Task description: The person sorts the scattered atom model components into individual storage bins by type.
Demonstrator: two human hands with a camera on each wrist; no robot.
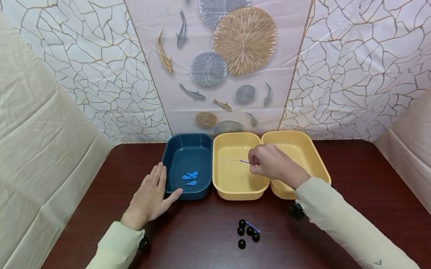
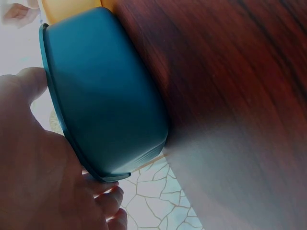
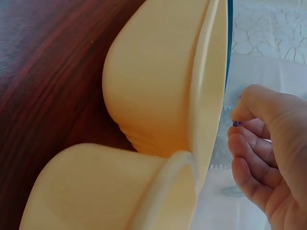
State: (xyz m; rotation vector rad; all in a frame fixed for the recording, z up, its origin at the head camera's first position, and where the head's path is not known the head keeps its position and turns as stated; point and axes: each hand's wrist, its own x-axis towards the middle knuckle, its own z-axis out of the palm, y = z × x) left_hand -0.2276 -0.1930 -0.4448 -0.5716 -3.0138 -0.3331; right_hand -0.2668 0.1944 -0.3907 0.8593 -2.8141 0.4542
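1. Purple and slender, the stick (image 1: 246, 162) sits above the middle yellow tray (image 1: 241, 195); we see it pinched between thumb and forefinger in the right hand (image 1: 271, 163).
2. That grip is narrow and holding: in the right wrist view we make out just a small purple bit between the fingertips.
3. The stick's long axis runs nearly sideways, its free end pointing left from the grip, toward the dark blue tray (image 1: 190, 196). A pale line lies just past that tip; we cannot tell whether it joins the stick.
4. We judge the right hand the nearer one by far. The left hand (image 1: 149, 198) rests on the blue tray's rim with fingers extended, its grip wide, well apart from the stick.
5. Blue teardrop-shaped pieces (image 1: 191, 183) lie inside the blue tray.
6. On the table (image 1: 195, 246), nearer us than the trays, we find black balls (image 1: 242, 244) beside a second purple stick (image 1: 253, 227).
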